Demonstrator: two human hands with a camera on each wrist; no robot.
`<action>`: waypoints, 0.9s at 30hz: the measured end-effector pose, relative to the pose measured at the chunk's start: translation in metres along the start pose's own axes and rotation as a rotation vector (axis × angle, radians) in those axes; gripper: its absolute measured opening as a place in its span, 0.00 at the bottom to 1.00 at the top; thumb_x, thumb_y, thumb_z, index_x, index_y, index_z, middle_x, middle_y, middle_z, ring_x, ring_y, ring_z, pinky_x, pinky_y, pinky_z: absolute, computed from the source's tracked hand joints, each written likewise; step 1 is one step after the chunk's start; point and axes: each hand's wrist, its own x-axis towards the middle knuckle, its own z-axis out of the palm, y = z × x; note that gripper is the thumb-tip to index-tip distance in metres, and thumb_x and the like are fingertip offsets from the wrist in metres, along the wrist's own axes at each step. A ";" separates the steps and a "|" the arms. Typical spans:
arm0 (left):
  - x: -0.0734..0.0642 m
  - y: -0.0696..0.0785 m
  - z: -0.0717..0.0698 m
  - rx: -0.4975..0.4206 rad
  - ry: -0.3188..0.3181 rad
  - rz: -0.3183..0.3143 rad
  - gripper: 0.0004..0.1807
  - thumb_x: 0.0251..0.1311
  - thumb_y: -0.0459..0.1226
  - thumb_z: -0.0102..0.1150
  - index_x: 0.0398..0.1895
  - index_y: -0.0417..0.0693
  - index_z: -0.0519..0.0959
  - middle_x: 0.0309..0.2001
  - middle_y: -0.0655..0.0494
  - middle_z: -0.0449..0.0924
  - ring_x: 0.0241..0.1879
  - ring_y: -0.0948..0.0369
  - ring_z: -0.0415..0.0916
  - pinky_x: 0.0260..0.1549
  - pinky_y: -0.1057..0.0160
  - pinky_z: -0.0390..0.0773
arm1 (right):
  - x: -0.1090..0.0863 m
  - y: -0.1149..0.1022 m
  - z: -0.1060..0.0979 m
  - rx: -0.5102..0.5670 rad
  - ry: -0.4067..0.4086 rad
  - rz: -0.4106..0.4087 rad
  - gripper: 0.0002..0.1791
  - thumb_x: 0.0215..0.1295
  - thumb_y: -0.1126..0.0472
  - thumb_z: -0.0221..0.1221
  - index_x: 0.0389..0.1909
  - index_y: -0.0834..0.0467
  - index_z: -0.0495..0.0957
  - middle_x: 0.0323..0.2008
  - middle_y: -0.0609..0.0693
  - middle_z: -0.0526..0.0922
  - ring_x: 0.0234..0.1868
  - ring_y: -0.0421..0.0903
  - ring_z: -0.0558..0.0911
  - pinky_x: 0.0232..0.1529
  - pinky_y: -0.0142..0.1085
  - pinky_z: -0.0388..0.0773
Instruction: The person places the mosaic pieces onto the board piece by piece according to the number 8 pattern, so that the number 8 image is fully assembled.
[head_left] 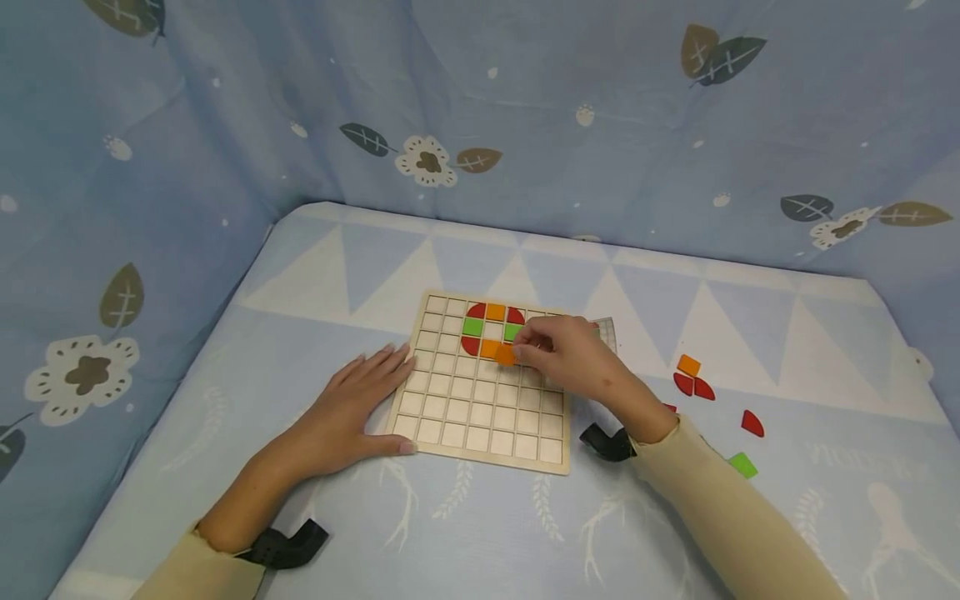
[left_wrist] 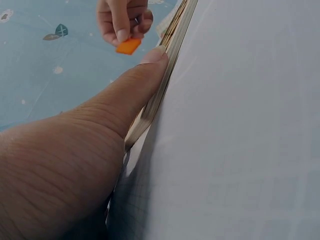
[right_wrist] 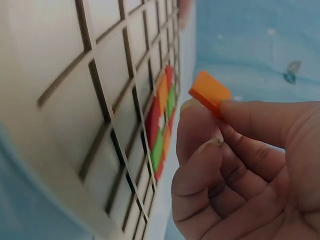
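Observation:
A pale wooden grid board lies on the table with several coloured tiles set in its upper cells. Among them are a red quarter-round tile, a green square tile and an orange square tile. Above the board, my right hand pinches an orange square tile between thumb and finger, apart from the grid in the right wrist view. My left hand rests flat at the board's left side. Its fingertips touch the edge and its thumb lies against the near corner.
Right of the board lie loose tiles: an orange square, several red quarter-rounds and a green square. A greyish gridded piece shows partly behind the right hand. Patterned blue cloth hangs around the table.

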 end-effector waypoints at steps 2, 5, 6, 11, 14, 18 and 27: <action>0.000 0.000 0.000 0.001 0.000 0.000 0.60 0.54 0.63 0.74 0.84 0.49 0.56 0.84 0.55 0.48 0.83 0.51 0.40 0.78 0.42 0.40 | 0.006 -0.001 0.005 -0.006 -0.032 -0.008 0.05 0.74 0.60 0.64 0.39 0.55 0.86 0.30 0.45 0.84 0.30 0.44 0.77 0.35 0.40 0.77; 0.001 0.001 0.000 0.008 -0.001 0.001 0.60 0.54 0.63 0.74 0.84 0.49 0.56 0.84 0.55 0.47 0.83 0.51 0.39 0.78 0.42 0.40 | 0.011 -0.001 0.011 -0.023 -0.076 -0.019 0.06 0.75 0.60 0.63 0.40 0.55 0.87 0.30 0.44 0.84 0.30 0.42 0.78 0.35 0.39 0.78; 0.001 0.001 0.000 0.011 -0.001 0.001 0.60 0.54 0.63 0.74 0.84 0.50 0.56 0.84 0.55 0.47 0.83 0.52 0.39 0.78 0.42 0.40 | 0.013 -0.001 0.013 -0.030 -0.087 -0.020 0.06 0.75 0.60 0.63 0.40 0.55 0.87 0.31 0.43 0.85 0.30 0.42 0.78 0.35 0.39 0.78; 0.001 0.000 0.000 0.016 -0.002 0.005 0.61 0.54 0.63 0.74 0.84 0.50 0.55 0.84 0.55 0.47 0.83 0.52 0.39 0.78 0.42 0.40 | 0.016 -0.001 0.023 -0.085 -0.110 -0.004 0.05 0.75 0.60 0.63 0.40 0.54 0.87 0.30 0.41 0.84 0.30 0.41 0.78 0.35 0.38 0.78; 0.001 0.000 0.000 0.017 -0.002 0.005 0.61 0.54 0.63 0.74 0.84 0.49 0.55 0.84 0.55 0.47 0.83 0.51 0.39 0.78 0.42 0.40 | 0.016 -0.002 0.026 -0.106 -0.111 0.010 0.05 0.76 0.59 0.63 0.39 0.54 0.86 0.30 0.41 0.83 0.30 0.41 0.77 0.35 0.38 0.77; 0.001 0.000 0.000 0.022 -0.005 0.002 0.61 0.54 0.63 0.74 0.85 0.50 0.55 0.84 0.55 0.47 0.83 0.51 0.39 0.78 0.42 0.40 | 0.013 -0.003 0.026 -0.111 -0.150 -0.010 0.04 0.73 0.58 0.66 0.42 0.54 0.84 0.31 0.42 0.82 0.32 0.41 0.78 0.38 0.38 0.78; 0.000 0.001 0.000 0.011 -0.010 -0.007 0.61 0.54 0.62 0.75 0.85 0.49 0.55 0.84 0.55 0.46 0.83 0.51 0.39 0.78 0.42 0.40 | 0.012 -0.008 0.031 -0.138 -0.143 -0.040 0.11 0.69 0.61 0.69 0.48 0.59 0.82 0.34 0.43 0.81 0.35 0.40 0.79 0.41 0.37 0.79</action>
